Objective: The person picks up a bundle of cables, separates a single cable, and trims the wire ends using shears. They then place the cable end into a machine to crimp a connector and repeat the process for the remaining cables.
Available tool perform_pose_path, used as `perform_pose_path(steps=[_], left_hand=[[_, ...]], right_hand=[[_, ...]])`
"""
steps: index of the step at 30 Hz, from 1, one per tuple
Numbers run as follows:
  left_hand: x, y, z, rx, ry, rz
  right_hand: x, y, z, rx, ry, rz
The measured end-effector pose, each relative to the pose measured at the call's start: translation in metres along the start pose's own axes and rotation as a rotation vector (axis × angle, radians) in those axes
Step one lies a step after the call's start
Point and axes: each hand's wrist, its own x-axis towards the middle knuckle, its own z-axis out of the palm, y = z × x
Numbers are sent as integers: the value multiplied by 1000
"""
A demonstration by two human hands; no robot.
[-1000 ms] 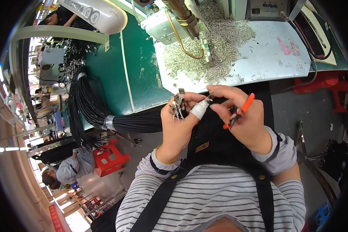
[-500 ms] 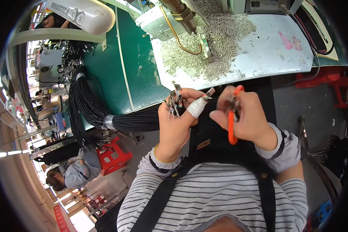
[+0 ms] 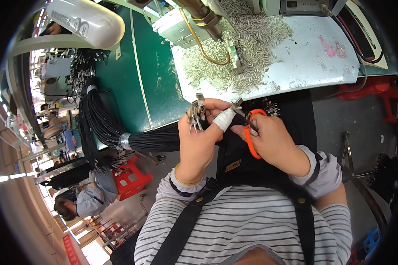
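My left hand (image 3: 195, 143) is closed around several black cables whose ends carry metal connectors (image 3: 197, 112) and short bare coloured wires. White tape (image 3: 224, 119) wraps its thumb. One connector end (image 3: 239, 102) sticks out past the thumb tip, pinched there. In my right hand (image 3: 275, 140) is a pair of orange-handled scissors (image 3: 251, 145), fingers wrapped round the handles. Its blades point up-left and reach the wires just below that connector; whether they touch cannot be made out. Behind my right fingers, more cable ends (image 3: 272, 107) lie on the dark apron.
A tied bundle of black cables (image 3: 152, 141) runs leftward over the green table (image 3: 119, 92). Ahead, a pile of small metal pieces (image 3: 252, 66) covers part of a white board (image 3: 305, 57) under a machine head (image 3: 203, 20). Red stools (image 3: 130, 179) stand on the floor; another person (image 3: 90, 198) sits left.
My right hand has moved left with the scissors, bringing the blades to the connector at my left thumb. More cable ends now show behind it. My left hand has shifted slightly left.
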Motion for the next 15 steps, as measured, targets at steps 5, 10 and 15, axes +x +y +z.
perform_pose_path(steps=[5, 10, 15], left_hand=[[38, 3, -10, -245, -190, -247], [73, 8, -2, -358, -178, -234], [87, 13, 1, -288, -158, -226]], right_hand=[[6, 0, -10, 511, -103, 183], [43, -9, -25, 739, 216, 150], [85, -3, -36, 515, 111, 183]])
